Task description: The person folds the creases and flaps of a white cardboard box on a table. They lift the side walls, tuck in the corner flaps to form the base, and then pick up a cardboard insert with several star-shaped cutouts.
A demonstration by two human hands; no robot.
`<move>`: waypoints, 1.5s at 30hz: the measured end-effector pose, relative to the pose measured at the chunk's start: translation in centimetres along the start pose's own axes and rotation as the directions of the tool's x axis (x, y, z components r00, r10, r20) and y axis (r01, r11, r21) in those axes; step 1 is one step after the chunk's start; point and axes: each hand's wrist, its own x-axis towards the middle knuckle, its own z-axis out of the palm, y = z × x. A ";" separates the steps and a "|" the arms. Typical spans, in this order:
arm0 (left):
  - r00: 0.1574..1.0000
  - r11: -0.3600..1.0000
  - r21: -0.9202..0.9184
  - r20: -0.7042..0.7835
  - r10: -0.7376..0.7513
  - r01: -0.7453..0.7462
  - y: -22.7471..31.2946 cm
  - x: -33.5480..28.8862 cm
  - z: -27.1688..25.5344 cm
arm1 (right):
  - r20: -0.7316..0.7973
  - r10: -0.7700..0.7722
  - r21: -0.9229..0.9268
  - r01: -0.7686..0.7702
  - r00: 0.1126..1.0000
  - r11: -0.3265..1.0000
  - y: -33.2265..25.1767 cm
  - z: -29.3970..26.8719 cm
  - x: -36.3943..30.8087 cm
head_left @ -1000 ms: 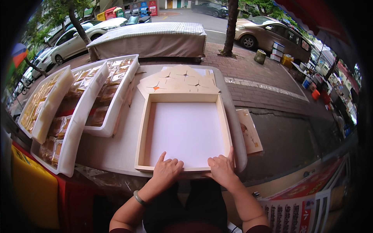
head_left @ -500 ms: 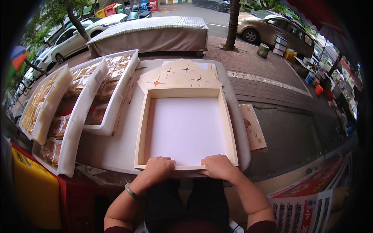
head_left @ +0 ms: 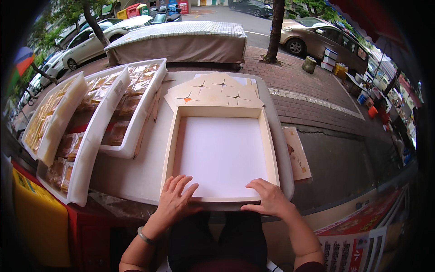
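A shallow, light wooden box [head_left: 169,156] with a white bottom lies in front of me on a pale table. My left hand [head_left: 176,199] is at its near left corner, fingers spread and holding nothing. At the near right corner is my right hand [head_left: 268,198], also with fingers apart and nothing in it. Whether either hand touches the rim I cannot tell. Just beyond the box's far side lies a thin wooden board [head_left: 213,93] with star-shaped cuts, one showing orange beneath.
White plastic trays [head_left: 97,131] of clear-wrapped packets stand to the left. A flat picture panel [head_left: 297,153] sits past the table's right edge. Beyond the table [head_left: 136,177] is a long covered stand [head_left: 176,47], with a tree trunk [head_left: 275,34] and parked cars behind.
Both hands have let go of the box's near rim and opened, moving outward toward its corners. The whole view has shifted slightly.
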 end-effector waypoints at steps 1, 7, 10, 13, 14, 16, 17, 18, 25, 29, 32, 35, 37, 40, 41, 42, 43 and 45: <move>0.995 0.999 0.001 -0.088 -0.048 0.048 0.4 -0.4 -0.9 | -0.139 0.012 -0.069 -0.022 0.990 0.997 0.2 -0.3 -0.3; 0.809 0.802 -0.326 -0.155 -0.568 0.500 -2.2 -4.9 1.0 | -0.531 0.496 0.277 -0.412 0.687 0.868 4.5 2.3 -3.2; 0.769 0.608 -0.562 0.083 -0.633 0.561 -2.3 -5.3 2.2 | -0.257 0.652 0.544 -0.451 0.714 0.708 5.6 3.5 -4.2; 0.696 0.349 -0.783 0.143 -0.704 0.515 -2.4 -5.7 2.7 | -0.124 0.695 0.765 -0.378 0.708 0.521 4.4 3.7 -3.8; 0.698 0.334 -0.804 0.134 -0.703 0.492 -2.3 -5.7 2.6 | -0.109 0.694 0.828 -0.321 0.712 0.459 4.5 3.8 -4.2; 0.702 0.303 -0.843 0.117 -0.702 0.444 -2.1 -5.5 2.5 | -0.093 0.671 0.927 -0.182 0.735 0.328 4.3 3.2 -4.5; 0.699 0.273 -0.864 0.119 -0.705 0.422 -1.9 -5.3 2.5 | -0.089 0.649 0.961 -0.105 0.756 0.255 3.6 2.4 -4.6; 0.696 0.242 -0.884 0.121 -0.708 0.400 -1.6 -4.9 2.5 | -0.089 0.626 0.984 -0.029 0.775 0.175 3.3 1.9 -4.6; 0.729 0.129 -0.974 0.051 -0.682 0.189 -0.9 -0.2 3.7 | -0.231 0.713 0.972 0.190 0.662 0.138 5.3 2.7 -5.9; 0.796 0.344 -0.863 0.103 -0.597 0.369 -2.5 4.8 4.8 | -0.412 0.817 0.901 0.311 0.404 0.301 5.3 4.1 -6.0; 0.886 0.822 -0.383 -0.018 -0.463 0.422 -4.6 7.2 7.8 | -0.586 0.772 0.805 0.284 0.247 0.520 4.4 6.5 -4.5; 0.931 0.923 -0.186 -0.080 -0.355 0.336 -6.0 9.4 11.9 | -0.669 0.727 0.736 0.271 0.155 0.620 5.5 7.8 -4.3; 0.956 0.968 -0.044 -0.150 -0.252 0.249 -6.7 10.6 13.3 | -0.654 0.749 0.739 0.299 0.105 0.604 5.5 7.9 -4.1; 0.935 0.939 0.038 -0.115 -0.336 0.342 -5.0 13.5 13.8 | -0.613 0.789 0.744 0.364 0.038 0.560 5.7 7.2 -4.4; 0.923 0.922 0.070 -0.102 -0.372 0.380 -4.5 14.1 13.9 | -0.598 0.801 0.745 0.385 0.021 0.545 6.2 7.4 -4.6; 0.903 0.905 0.072 -0.136 -0.407 0.419 -5.1 13.9 14.5 | -0.574 0.818 0.748 0.414 0.012 0.519 6.3 7.6 -4.5; 0.881 0.886 0.072 -0.171 -0.441 0.457 -6.3 13.5 15.9 | -0.562 0.827 0.753 0.428 0.023 0.500 6.2 7.6 -4.2; 0.884 0.881 0.106 -0.138 -0.446 0.461 -6.1 14.1 15.7 | -0.545 0.838 0.757 0.442 0.023 0.480 6.2 7.5 -4.4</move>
